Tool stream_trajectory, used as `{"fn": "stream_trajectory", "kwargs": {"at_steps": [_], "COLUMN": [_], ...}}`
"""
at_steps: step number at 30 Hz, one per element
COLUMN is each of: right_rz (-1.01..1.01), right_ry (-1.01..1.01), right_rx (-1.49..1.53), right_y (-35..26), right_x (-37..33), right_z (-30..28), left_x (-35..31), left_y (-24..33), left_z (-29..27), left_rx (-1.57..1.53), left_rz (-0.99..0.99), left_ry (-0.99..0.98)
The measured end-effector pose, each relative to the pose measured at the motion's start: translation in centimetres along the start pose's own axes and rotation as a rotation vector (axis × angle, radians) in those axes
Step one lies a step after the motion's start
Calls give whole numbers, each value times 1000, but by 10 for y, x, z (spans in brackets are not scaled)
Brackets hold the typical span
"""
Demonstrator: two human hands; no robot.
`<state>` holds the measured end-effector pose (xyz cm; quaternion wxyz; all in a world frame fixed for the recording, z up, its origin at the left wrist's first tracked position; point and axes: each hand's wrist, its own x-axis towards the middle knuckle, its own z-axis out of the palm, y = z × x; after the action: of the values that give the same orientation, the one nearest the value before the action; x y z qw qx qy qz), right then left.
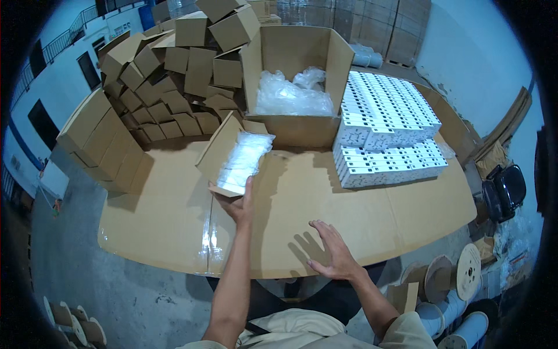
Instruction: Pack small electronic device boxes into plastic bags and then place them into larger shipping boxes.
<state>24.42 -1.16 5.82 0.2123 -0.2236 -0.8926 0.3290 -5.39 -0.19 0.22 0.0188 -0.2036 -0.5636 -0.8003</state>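
Note:
My left hand [237, 207] grips the near end of a small open cardboard box [214, 152], thumb up along its side and fingers beneath. Its flaps stand apart, and the box tilts toward me. White pieces in clear plastic wrapping [244, 161] fill it; their exact kind is hidden by the shine. Over the near middle of the cardboard-covered table [163, 224], my right hand [336, 256] is spread and holds nothing, casting a shadow to its left.
Behind stands a large open carton [302, 131] with clear plastic bags [293, 96]. To its right are stacked white patterned boxes [389, 119]. Closed brown boxes [104, 142] line the left edge, and a heap of brown boxes [174, 93] rises behind. Spools [465, 273] lie at lower right.

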Motion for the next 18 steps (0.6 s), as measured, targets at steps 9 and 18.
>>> {"fn": "stream_trajectory", "kwargs": {"at_steps": [9,18], "right_rz": [170,-165], "right_ry": [369,540], "right_rx": [443,460], "right_y": [21,48], "right_x": [8,15], "right_z": [35,36], "left_x": [3,-17], "left_y": [18,24], "left_z": [-119,-103], "left_rx": [278,-97], "left_rz": [-109,-568], "left_ry": [-714,-1029]}}
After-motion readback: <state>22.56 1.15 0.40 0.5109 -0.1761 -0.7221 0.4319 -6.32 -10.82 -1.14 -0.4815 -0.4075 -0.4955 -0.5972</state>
